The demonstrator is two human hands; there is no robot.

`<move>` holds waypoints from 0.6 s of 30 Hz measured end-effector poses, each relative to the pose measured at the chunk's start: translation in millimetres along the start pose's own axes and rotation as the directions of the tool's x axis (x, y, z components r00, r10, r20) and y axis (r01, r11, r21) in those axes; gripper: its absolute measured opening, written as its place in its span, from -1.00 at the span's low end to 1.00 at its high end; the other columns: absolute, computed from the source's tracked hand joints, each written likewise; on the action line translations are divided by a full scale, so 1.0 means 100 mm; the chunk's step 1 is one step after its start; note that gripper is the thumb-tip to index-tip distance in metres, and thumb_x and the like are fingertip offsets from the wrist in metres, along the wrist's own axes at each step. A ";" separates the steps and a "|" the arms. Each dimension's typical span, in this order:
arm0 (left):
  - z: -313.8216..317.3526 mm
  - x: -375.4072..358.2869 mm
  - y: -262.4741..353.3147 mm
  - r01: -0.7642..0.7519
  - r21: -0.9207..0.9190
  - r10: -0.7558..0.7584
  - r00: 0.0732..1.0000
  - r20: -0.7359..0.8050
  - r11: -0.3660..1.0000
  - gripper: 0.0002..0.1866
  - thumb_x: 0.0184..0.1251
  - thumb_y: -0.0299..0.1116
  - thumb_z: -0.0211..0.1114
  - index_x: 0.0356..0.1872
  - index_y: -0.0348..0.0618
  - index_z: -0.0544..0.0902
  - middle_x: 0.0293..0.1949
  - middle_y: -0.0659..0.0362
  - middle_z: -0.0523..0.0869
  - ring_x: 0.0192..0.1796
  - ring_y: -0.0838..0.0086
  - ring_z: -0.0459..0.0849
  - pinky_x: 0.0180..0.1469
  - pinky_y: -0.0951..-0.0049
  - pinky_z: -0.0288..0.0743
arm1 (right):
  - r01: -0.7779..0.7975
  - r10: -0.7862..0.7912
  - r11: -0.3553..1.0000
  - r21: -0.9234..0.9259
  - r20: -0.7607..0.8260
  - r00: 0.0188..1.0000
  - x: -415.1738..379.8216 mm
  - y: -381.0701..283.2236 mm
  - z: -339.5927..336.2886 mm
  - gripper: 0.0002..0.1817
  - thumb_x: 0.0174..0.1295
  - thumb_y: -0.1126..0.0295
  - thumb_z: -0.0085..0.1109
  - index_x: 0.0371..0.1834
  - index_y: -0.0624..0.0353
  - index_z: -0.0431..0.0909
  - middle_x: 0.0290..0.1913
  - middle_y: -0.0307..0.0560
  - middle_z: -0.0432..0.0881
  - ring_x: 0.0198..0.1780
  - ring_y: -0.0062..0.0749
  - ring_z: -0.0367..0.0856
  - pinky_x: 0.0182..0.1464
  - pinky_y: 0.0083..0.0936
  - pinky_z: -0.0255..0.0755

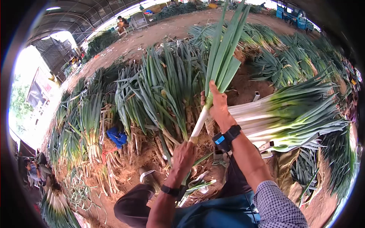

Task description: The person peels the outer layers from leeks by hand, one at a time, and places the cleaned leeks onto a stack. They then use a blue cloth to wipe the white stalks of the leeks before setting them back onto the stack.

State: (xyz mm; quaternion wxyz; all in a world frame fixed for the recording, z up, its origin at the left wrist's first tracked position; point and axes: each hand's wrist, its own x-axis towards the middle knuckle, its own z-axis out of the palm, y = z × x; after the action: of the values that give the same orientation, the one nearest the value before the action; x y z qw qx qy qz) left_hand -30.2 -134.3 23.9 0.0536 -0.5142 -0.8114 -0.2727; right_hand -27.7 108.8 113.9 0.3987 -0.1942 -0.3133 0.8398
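Observation:
A single leek slants up across the middle of the view, its white shank low and its long green leaves fanning out at the top. My right hand is wrapped round it where the white turns to green. Lower down, my left hand is closed round the root end, which its fingers hide. To the right lies a pile of cleaned leeks, white shanks towards me. Several untrimmed leeks with brown, earthy roots stand bunched just beyond my hands.
A blue cloth lies among the bunches at left. Peeled leaves litter the ground by my legs. More leek heaps spread at the back right, and a seated person is far off. A blue vehicle stands at the back.

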 end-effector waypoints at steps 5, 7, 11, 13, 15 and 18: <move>-0.12 -0.88 -0.23 0.165 0.037 -0.154 0.790 0.594 0.986 -0.58 0.30 -0.28 0.37 0.09 -0.26 0.53 -0.22 -0.06 0.66 -0.20 0.05 0.66 -0.13 0.06 0.55 | -0.001 0.002 1.000 0.007 -0.046 0.999 0.13 -0.24 -0.13 -0.56 0.30 0.03 0.39 -0.13 0.21 0.51 -0.40 0.03 0.63 -0.52 -0.28 0.59 -0.54 -0.36 0.47; -0.21 -1.08 -0.32 0.208 0.097 -0.230 0.860 0.455 0.973 -0.38 0.26 -0.25 0.43 0.28 -0.29 0.45 -0.11 -0.11 0.66 -0.04 0.05 0.67 0.05 0.04 0.53 | -0.063 0.063 0.998 0.001 -0.036 0.997 0.18 -0.24 -0.19 -0.58 0.33 0.01 0.35 -0.15 0.17 0.51 -0.36 0.03 0.63 -0.48 -0.27 0.59 -0.50 -0.34 0.48; -0.44 -0.58 0.13 0.261 0.149 -0.247 0.963 -0.108 0.954 -0.13 0.16 -0.12 0.53 0.41 -0.29 0.31 0.17 -0.13 0.53 0.31 0.04 0.42 0.40 -0.07 0.10 | -0.046 0.041 0.996 0.074 0.067 0.997 0.00 -0.11 0.08 -0.58 0.35 0.07 0.34 -0.19 0.26 0.52 -0.43 0.05 0.63 -0.52 -0.29 0.61 -0.52 -0.35 0.52; -0.18 -0.58 -0.13 0.356 -0.102 -0.359 0.933 -0.015 0.929 -0.39 0.27 -0.16 0.48 0.21 -0.33 0.51 -0.12 0.00 0.67 -0.10 0.11 0.62 -0.01 0.15 0.44 | -0.018 0.009 0.998 0.052 0.173 0.985 -0.24 -0.01 0.20 -0.57 0.38 0.07 0.30 -0.17 0.29 0.52 -0.40 0.05 0.65 -0.46 -0.27 0.66 -0.46 -0.32 0.59; -0.18 -0.54 -0.19 0.499 -0.313 -0.471 0.866 0.165 0.808 -0.56 0.38 -0.15 0.40 0.05 -0.33 0.61 -0.34 0.15 0.65 -0.36 0.30 0.60 -0.29 0.31 0.47 | 0.031 0.012 0.991 -0.131 0.315 0.949 -0.46 0.09 0.20 -0.57 0.42 0.07 0.24 -0.14 0.32 0.53 -0.33 0.06 0.68 -0.37 -0.28 0.72 -0.37 -0.31 0.67; -0.38 -0.54 -0.04 0.498 -0.661 -0.460 0.852 0.251 0.561 -0.64 0.50 -0.12 0.29 -0.09 -0.30 0.66 -0.49 0.31 0.55 -0.51 0.56 0.49 -0.47 0.48 0.36 | 0.067 0.229 0.873 -0.483 0.527 0.819 -0.69 0.14 0.14 -0.59 0.54 0.15 0.06 0.05 0.37 0.56 -0.13 0.01 0.73 -0.18 -0.42 0.77 -0.14 -0.48 0.68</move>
State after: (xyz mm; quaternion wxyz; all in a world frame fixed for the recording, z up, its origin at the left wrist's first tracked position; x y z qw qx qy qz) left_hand -15.5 -198.3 34.5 -0.2432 -0.2613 -0.7531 -0.5526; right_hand -1.5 42.1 119.3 0.1886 -0.0413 -0.6073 0.7707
